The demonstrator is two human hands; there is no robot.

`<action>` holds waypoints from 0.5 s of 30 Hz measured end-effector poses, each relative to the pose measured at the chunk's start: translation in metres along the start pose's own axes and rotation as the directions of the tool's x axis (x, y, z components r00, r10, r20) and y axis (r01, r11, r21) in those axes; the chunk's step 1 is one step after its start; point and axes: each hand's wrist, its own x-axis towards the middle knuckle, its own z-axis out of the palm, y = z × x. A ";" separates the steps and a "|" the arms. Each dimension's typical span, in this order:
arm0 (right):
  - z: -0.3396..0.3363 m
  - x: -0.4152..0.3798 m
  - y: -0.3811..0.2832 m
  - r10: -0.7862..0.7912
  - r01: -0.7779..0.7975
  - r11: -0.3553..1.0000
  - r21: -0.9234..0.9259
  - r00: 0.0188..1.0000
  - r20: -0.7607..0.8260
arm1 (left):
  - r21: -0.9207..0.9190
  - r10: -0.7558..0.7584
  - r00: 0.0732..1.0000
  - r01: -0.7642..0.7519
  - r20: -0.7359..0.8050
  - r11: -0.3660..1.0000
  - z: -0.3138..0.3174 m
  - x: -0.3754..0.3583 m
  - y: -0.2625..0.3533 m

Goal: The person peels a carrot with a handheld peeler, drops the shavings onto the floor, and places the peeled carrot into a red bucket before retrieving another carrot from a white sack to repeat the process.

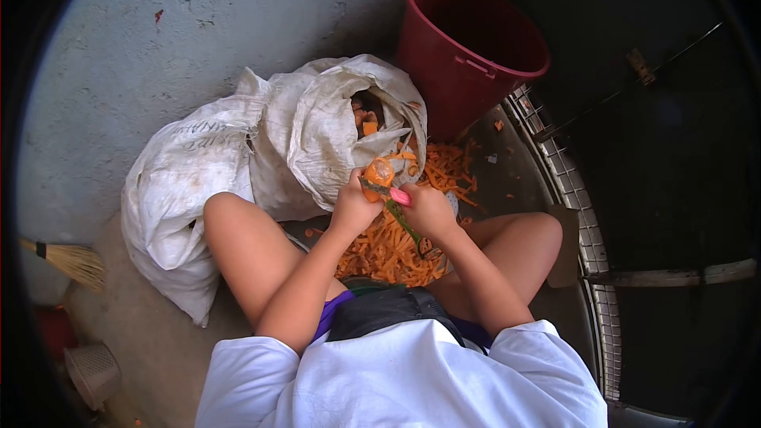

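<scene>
Held up over the pile, an orange piece of vegetable [380,170] is in my left hand [356,204], whose fingers wrap round its lower side. My right hand [428,210] is closed on the pink handle of a knife [401,196]; its dark blade lies against the orange piece. A green strip or cord [405,226] hangs just below my right hand. Orange peelings [388,250] are heaped under both hands, between my legs, and more lie behind them. Beyond my left hand, an open white sack [305,123] shows orange pieces inside its mouth.
A large red bucket [444,55] stands behind the peelings. Another white sack [186,174] leans near the wall at left. A straw broom [75,263] and a perforated basket [93,372] are at far left. A metal grid edge [583,190] runs down the right.
</scene>
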 end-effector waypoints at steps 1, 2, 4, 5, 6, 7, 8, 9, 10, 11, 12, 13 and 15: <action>-0.002 0.000 -0.003 0.009 -0.009 1.000 -0.010 1.000 -0.010 | 0.007 0.019 1.000 -0.019 -0.011 1.000 0.001 0.000 -0.002; -0.003 -0.001 -0.005 0.018 -0.018 1.000 -0.021 1.000 -0.020 | 0.013 0.040 0.999 -0.039 -0.021 0.999 0.002 0.000 -0.004; 0.000 0.001 -0.004 0.032 -0.034 0.999 -0.037 0.999 -0.041 | 0.036 0.050 0.997 -0.048 -0.052 0.998 0.004 0.000 -0.006; 0.001 0.001 -0.003 0.039 -0.041 0.998 -0.044 0.998 -0.051 | 0.052 0.041 0.997 -0.037 -0.071 0.998 0.005 -0.002 -0.005; 0.000 0.002 -0.004 0.046 -0.048 0.998 -0.046 0.998 -0.049 | 0.068 0.032 0.995 -0.026 -0.091 0.997 0.007 -0.002 -0.005; 0.000 0.001 -0.005 0.053 -0.055 0.997 -0.048 0.998 -0.046 | 0.072 0.015 0.995 -0.008 -0.095 0.997 0.007 -0.003 -0.004; 0.000 0.001 -0.006 0.059 -0.061 0.997 -0.050 0.997 -0.043 | 0.075 -0.002 0.995 0.009 -0.099 0.997 0.007 -0.004 -0.002; 0.001 0.002 -0.005 0.045 -0.046 0.998 -0.033 0.998 -0.041 | 0.079 -0.020 0.995 0.028 -0.103 0.996 0.007 -0.005 -0.001; 0.001 0.003 -0.003 0.032 -0.033 0.999 -0.015 0.999 -0.038 | 0.075 -0.023 0.993 0.031 -0.116 0.997 0.006 -0.004 -0.001; 0.002 0.003 -0.002 0.020 -0.020 1.000 0.003 0.999 -0.035 | 0.070 -0.026 0.991 0.035 -0.128 0.997 0.005 -0.003 -0.001; 0.001 0.003 0.000 0.013 -0.013 1.000 0.003 0.999 -0.031 | 0.064 -0.030 0.990 0.039 -0.140 0.997 0.005 -0.002 -0.001; 0.001 0.004 0.001 0.006 -0.006 1.000 0.002 1.000 -0.026 | 0.076 -0.014 0.991 0.024 -0.135 0.997 0.004 -0.001 0.000; 0.000 0.006 0.001 0.000 0.000 1.000 0.010 1.000 -0.015 | 0.098 0.018 0.992 -0.006 -0.125 0.995 0.003 0.000 0.001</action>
